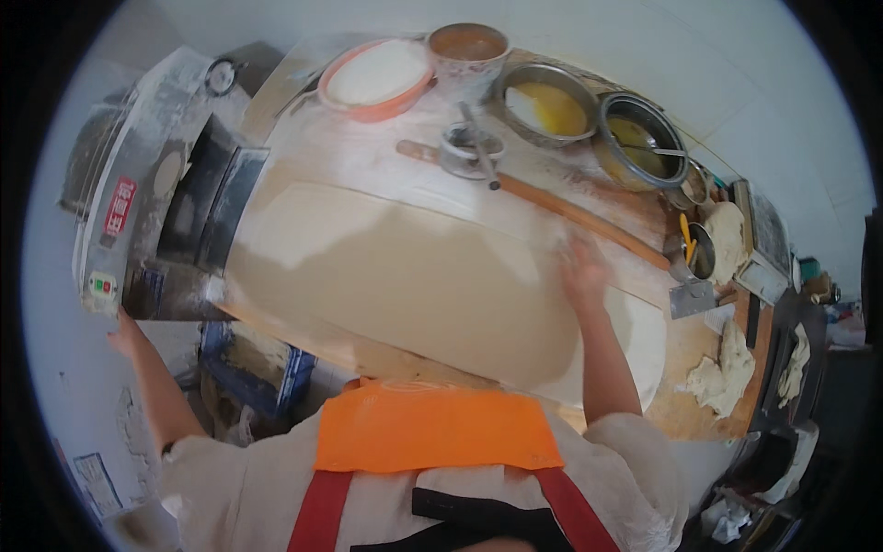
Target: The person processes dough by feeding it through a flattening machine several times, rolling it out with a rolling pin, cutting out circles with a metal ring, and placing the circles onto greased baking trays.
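Observation:
A long pale sheet of dough (395, 276) lies across the floured wooden table, its left end close to the rollers of a dough sheeter (198, 207). My right hand (583, 269) is over the sheet's right part, fingers stretched out and somewhat blurred; nothing shows in it. Whether it presses on the dough I cannot tell. At the far left my left hand (121, 339) is just below the sheeter's button box (101, 285), with its fingers mostly hidden. Beyond the sheet lies a long wooden rolling pin (579, 215), slanting down to the right.
Along the back stand a pink basin (375, 112) of white flour, a brown-filled pot (469, 69), a bowl of yellow liquid (552, 106) and a metal pot (635, 152). A small tin (460, 156) stands by the pin. Rightward are a scraper (692, 299) and dough scraps (727, 373).

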`<state>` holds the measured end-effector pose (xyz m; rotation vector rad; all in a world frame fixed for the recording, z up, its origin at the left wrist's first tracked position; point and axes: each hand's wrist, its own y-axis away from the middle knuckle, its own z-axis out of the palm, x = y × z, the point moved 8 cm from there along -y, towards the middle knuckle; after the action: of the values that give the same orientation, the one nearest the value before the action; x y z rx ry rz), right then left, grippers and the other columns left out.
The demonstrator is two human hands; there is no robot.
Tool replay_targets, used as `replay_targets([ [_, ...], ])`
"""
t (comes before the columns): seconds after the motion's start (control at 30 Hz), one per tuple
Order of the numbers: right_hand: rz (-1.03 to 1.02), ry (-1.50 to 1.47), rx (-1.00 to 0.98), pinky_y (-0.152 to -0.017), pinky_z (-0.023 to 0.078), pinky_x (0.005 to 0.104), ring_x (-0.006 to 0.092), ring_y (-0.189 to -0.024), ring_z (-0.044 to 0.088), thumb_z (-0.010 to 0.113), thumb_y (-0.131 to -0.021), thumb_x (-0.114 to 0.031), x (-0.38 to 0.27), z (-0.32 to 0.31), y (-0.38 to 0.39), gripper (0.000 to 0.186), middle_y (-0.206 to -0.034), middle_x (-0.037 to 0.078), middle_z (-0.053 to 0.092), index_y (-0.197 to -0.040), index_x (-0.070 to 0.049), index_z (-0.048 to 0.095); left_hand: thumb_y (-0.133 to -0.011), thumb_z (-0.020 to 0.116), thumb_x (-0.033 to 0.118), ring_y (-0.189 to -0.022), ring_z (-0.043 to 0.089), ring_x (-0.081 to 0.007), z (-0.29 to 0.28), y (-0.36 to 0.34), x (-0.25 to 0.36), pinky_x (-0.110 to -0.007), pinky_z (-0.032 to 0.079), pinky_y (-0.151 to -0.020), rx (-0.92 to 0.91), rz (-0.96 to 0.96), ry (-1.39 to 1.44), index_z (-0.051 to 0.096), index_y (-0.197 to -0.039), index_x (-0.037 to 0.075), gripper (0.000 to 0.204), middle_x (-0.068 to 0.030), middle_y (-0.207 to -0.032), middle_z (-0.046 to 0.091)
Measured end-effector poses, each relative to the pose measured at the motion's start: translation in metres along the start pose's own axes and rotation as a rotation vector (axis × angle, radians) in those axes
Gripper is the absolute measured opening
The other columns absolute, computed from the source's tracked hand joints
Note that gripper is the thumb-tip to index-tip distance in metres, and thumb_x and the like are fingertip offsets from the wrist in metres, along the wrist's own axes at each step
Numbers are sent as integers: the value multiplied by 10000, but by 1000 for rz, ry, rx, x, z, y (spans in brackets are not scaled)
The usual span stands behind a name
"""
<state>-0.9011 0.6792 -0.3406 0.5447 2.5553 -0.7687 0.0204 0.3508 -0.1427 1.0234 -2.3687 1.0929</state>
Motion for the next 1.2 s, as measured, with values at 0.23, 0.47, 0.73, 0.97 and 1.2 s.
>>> replay_targets([
  [0.23, 177, 96, -323, -975, 392, 439, 356, -1088, 507, 695, -770, -231, -40, 95, -99, 406, -1112, 162, 584, -1115, -31, 623, -769, 774, 402, -1152, 556, -273, 38, -63, 21, -387, 433, -960, -273, -73, 677, 442, -1348, -24, 793, -137, -1290, 555],
  [0.47, -102, -86, -275, -848, 447, 416, 319, -956, 533, 695, -716, -120, -67, 85, -45, 311, -949, 123, 596, -1015, -39, 661, -782, 794, 255, -1086, 583, -213, 34, -41, 39, -344, 440, -924, -282, 46, 775, 435, -1359, 10, 722, -105, -1255, 581],
  [0.73, -91, 40, -459, -804, 453, 418, 320, -913, 530, 672, -729, -104, -109, 109, -60, 273, -914, 123, 572, -991, -34, 642, -796, 772, 270, -1160, 533, -267, 2, -18, 59, -359, 423, -954, -58, 229, 454, 439, -1325, -57, 705, -168, -1291, 537],
  [0.97, -93, -270, -561, -872, 445, 431, 344, -1002, 529, 718, -712, -137, -288, 164, 57, 408, -1044, 150, 572, -1085, -25, 597, -841, 629, 199, -1433, 163, -309, 70, 372, 125, -434, 96, -1165, -1059, 1005, 471, 239, -1474, 38, 761, -143, -1533, 237],
  [1.2, -26, 54, -348, -1022, 328, 513, 378, -1242, 425, 662, -771, -98, -266, 139, 54, 539, -1295, 189, 490, -1266, -3, 472, -823, 613, 445, -1431, 173, -303, 139, 472, 249, -636, 117, -1095, -997, 1526, 365, 349, -1430, 81, 756, -100, -1534, 249],
])
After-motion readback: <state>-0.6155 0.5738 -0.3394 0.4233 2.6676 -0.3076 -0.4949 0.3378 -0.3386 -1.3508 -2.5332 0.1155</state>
